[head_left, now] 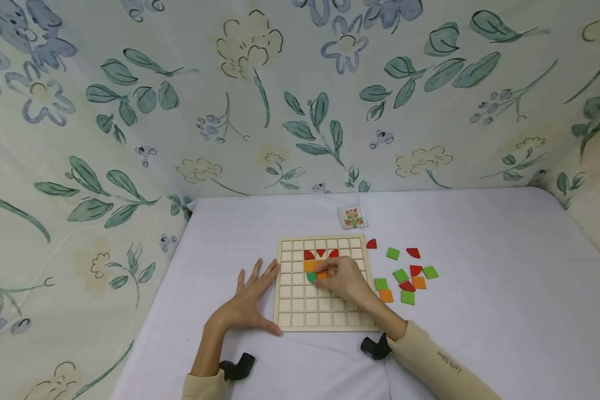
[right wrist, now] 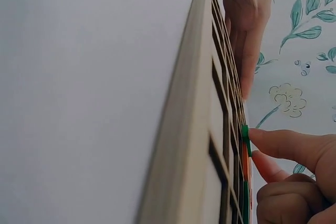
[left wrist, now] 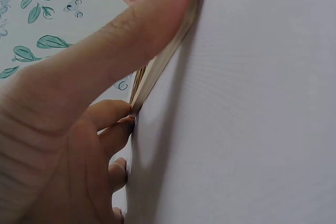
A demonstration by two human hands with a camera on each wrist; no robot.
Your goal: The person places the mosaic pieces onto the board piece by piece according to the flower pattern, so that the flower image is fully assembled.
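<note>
A square wooden grid board lies on the white table with coloured tiles in its upper cells. My left hand is spread along the board's left side, fingertips at that edge and thumb by the near corner. With thumb and index finger my right hand pinches a green quarter-circle tile at the middle of the grid; in the right wrist view the green tile shows between those fingertips. Orange tiles and red tiles sit above it, partly covered by the right hand.
Loose green square tiles, orange squares and red quarter-circles are scattered right of the board. A small pattern card lies behind it. Floral cloth hangs beyond the table.
</note>
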